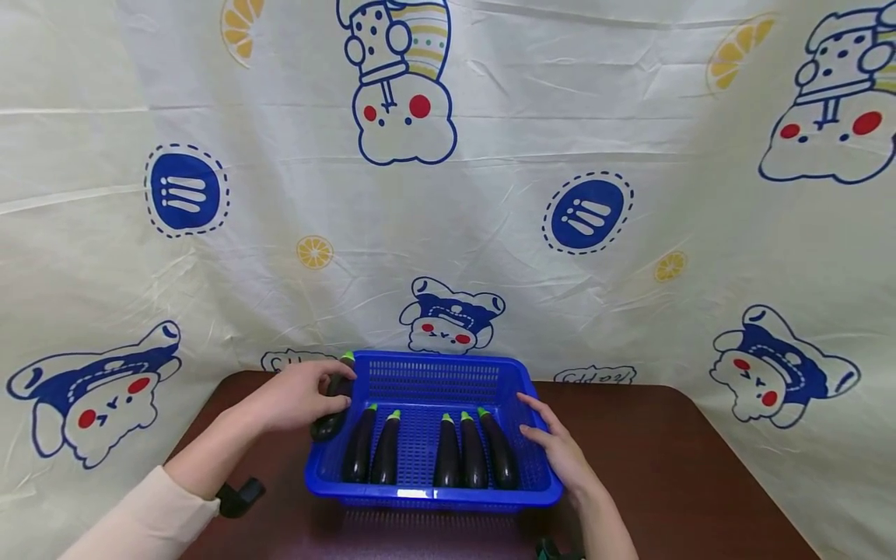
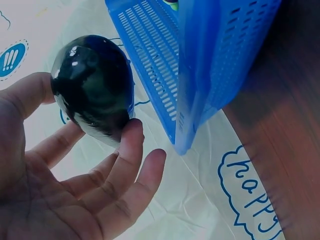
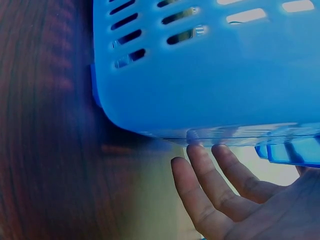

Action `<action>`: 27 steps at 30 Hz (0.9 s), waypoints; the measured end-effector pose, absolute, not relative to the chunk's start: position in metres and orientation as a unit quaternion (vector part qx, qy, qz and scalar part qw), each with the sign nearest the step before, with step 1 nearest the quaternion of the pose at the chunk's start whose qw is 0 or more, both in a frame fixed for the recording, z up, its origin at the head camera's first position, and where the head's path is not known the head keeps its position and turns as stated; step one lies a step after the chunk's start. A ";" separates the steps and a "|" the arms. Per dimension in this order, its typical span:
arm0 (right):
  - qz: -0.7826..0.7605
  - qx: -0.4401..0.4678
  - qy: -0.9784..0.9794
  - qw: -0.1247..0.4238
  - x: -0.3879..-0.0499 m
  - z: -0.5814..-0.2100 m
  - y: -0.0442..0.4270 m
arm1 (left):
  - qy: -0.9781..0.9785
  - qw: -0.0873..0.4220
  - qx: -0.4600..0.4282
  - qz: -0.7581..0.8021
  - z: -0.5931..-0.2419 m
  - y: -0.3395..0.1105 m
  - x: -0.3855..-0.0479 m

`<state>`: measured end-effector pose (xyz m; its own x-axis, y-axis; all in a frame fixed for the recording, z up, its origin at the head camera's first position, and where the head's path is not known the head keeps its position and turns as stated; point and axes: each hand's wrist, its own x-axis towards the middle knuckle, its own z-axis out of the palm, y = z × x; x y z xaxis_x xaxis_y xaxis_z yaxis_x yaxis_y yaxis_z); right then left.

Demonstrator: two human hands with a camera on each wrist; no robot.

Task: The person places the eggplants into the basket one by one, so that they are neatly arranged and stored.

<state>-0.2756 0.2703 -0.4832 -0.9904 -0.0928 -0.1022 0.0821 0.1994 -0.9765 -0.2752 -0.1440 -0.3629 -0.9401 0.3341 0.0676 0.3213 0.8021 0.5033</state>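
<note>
In my left hand (image 1: 297, 393) is a dark, glossy eggplant (image 1: 329, 424), held upright with its green stem end up, at the left rim of the blue plastic basket (image 1: 434, 498). The left wrist view shows the eggplant's rounded end (image 2: 92, 82) between thumb and fingers, beside the basket wall (image 2: 192, 75). My right hand (image 1: 563, 455) holds the basket's right rim, two fingertips reaching over it. In the right wrist view, other fingers (image 3: 200, 175) touch the outer wall. Inside the basket lie two eggplants (image 1: 372, 451) on the left and three (image 1: 472, 455) on the right.
The basket stands on a dark brown wooden table (image 1: 651, 467). Behind and beside the table hangs a pale cloth (image 1: 490, 210) printed with cartoon figures and orange slices. A black strap piece (image 1: 240, 498) sits at the left wrist.
</note>
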 end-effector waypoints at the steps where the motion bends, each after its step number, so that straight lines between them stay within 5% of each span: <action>1: -0.635 -0.002 0.769 0.069 -0.276 -0.484 0.270 | 0.949 0.012 0.172 0.265 -0.363 -0.143 -0.275; 27: -0.631 0.000 0.773 0.066 -0.275 -0.483 0.271 | 0.949 0.027 0.168 0.264 -0.373 -0.110 -0.273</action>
